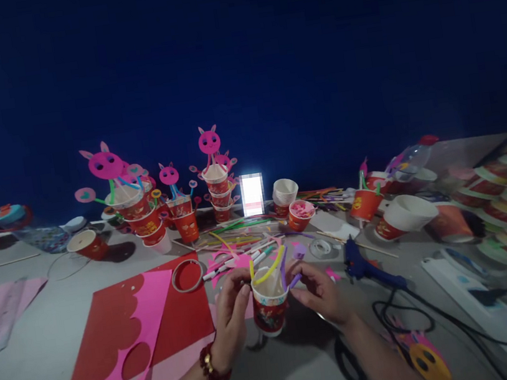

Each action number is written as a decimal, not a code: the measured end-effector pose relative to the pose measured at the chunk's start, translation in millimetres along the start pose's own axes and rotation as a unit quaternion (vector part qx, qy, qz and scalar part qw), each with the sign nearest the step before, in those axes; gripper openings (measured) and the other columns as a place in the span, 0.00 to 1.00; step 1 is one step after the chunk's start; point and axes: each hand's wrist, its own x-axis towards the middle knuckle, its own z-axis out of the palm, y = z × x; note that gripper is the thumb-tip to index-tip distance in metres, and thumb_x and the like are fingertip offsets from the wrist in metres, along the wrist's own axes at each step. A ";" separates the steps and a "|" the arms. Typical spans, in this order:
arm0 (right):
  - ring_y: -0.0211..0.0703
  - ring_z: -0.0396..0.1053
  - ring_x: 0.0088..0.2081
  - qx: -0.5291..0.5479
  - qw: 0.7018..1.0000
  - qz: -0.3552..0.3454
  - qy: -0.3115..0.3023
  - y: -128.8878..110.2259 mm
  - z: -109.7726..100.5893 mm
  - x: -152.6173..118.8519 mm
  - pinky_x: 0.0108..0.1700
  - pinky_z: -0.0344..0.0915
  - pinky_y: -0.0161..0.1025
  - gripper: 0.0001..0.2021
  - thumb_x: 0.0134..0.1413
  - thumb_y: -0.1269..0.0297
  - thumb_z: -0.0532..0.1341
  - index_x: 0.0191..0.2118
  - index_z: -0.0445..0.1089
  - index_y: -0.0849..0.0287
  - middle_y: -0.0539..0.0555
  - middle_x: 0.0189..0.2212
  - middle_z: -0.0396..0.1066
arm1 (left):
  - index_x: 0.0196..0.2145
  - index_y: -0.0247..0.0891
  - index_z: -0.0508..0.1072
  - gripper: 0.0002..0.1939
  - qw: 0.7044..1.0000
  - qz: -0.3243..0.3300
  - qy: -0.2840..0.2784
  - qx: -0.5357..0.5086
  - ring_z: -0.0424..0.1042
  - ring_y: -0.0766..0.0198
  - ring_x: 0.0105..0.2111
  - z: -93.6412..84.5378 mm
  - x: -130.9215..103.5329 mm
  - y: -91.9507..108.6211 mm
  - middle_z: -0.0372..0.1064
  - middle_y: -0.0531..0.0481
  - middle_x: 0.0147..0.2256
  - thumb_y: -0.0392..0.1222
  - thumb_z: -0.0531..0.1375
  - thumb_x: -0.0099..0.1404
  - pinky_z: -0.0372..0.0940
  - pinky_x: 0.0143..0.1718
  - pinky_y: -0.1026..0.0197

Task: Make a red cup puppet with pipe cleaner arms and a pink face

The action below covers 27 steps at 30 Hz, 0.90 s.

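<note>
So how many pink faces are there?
3 clear ones: the big face left, the small face next, and the high face above the middle cups. More may be partly hidden behind them.

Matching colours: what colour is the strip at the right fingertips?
The strip is purple; the head view shows it best.

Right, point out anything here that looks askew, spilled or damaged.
No spill is evident. The pink sheet on the red sheet has a scalloped edge and round hole, apparently cut, not torn. Odder, the bright rectangle beyond the nearest cup looks pixelated.
</note>
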 end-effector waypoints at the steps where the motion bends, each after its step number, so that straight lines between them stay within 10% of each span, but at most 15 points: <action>1: 0.44 0.70 0.39 -0.006 1.000 0.000 0.001 -1.1 0.3 0.1 0.41 0.65 0.37 0.03 0.58 0.68 0.61 0.37 0.69 0.53 0.52 0.36 0.71 | 0.48 0.43 0.74 0.11 1.000 0.002 0.009 0.004 0.71 0.57 0.47 0.2 0.2 -0.1 0.73 0.46 0.44 0.45 0.57 0.72 0.66 0.49 0.58; 27: 0.48 0.70 0.38 -0.148 0.985 -0.069 -0.057 -10.5 3.6 2.9 0.44 0.66 0.44 0.05 0.52 0.71 0.61 0.34 0.66 0.53 0.53 0.34 0.72 | 0.24 0.39 0.63 0.12 0.928 -0.110 -0.203 0.293 0.57 0.66 0.25 -15.3 41.6 47.6 0.57 0.57 0.23 0.43 0.56 0.64 0.51 0.27 0.64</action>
